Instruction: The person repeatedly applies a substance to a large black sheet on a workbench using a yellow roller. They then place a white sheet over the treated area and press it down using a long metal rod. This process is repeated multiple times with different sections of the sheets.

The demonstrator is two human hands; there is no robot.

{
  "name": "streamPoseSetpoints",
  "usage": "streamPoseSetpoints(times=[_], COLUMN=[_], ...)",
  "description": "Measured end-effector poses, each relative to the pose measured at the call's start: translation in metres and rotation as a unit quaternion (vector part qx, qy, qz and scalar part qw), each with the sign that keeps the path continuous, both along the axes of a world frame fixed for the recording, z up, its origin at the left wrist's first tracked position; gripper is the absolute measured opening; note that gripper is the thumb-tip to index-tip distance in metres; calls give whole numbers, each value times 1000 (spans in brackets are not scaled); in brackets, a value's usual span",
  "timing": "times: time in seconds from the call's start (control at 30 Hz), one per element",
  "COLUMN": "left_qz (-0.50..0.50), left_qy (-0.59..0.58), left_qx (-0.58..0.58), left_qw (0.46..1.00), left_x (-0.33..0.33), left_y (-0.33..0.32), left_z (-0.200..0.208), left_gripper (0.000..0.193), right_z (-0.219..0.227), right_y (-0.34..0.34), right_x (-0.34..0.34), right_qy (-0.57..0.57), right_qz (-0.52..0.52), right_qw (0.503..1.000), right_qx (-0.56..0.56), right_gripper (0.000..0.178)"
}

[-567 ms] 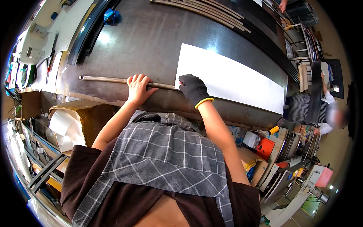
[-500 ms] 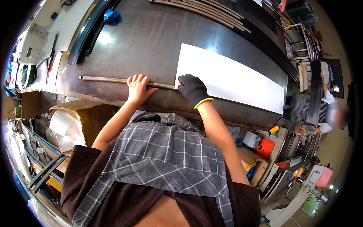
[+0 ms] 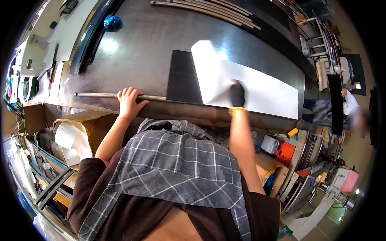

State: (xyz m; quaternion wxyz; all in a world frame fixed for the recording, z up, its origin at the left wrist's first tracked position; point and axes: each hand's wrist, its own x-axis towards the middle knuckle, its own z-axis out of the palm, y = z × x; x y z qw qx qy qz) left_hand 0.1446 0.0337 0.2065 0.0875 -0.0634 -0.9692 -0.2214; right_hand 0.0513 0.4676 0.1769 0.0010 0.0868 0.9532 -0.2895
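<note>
Bare, my left hand point(image 3: 129, 104) rests over a slim metal bar point(image 3: 94, 95) along the table's near edge, its fingers over the top and the thumb spread toward the near side. My right hand point(image 3: 238, 94), in a black glove with a yellow cuff, is blurred by motion and closed on a white sheet point(image 3: 269, 88). The sheet's left part point(image 3: 204, 50) is lifted and curls upward. Beneath it shows the bare left end of a flat black panel point(image 3: 183, 78). The rest of the panel lies under the white sheet. The bar runs up to the panel's near left corner.
Several metal bars point(image 3: 209, 14) lie at the table's far side. A blue wrapped object point(image 3: 111, 22) sits far left, near dark strips point(image 3: 90, 42). A cardboard box point(image 3: 84, 122) with white material stands near left. At the right, another person point(image 3: 352, 104) is beside a long black panel point(image 3: 337, 104).
My right hand has moved right, lifting the sheet's left end and uncovering the black panel's end. My left hand has shifted left along the bar. The view has shifted slightly.
</note>
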Motion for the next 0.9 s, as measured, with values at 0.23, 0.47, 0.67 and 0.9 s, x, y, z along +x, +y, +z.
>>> streamPoseSetpoints(times=[0.23, 0.47, 0.67, 0.9], left_qz=[29, -186, -356, -438], left_qy=[-7, -40, -247, -234], left_qx=[-57, 74, 166, 321], left_qw=[998, 979, 886, 806], left_x=[20, -34, -86, -68], left_y=[1, 218, 401, 434], left_z=[8, 38, 45, 91], left_gripper=[47, 32, 60, 48], right_z=[90, 29, 60, 106], right_y=[428, 285, 116, 380], right_x=[217, 152, 96, 87], right_qy=[-214, 186, 173, 255], right_qz=[-452, -230, -54, -433], right_qw=[816, 920, 983, 734], right_qx=[290, -256, 35, -458], right_gripper=[34, 48, 61, 34])
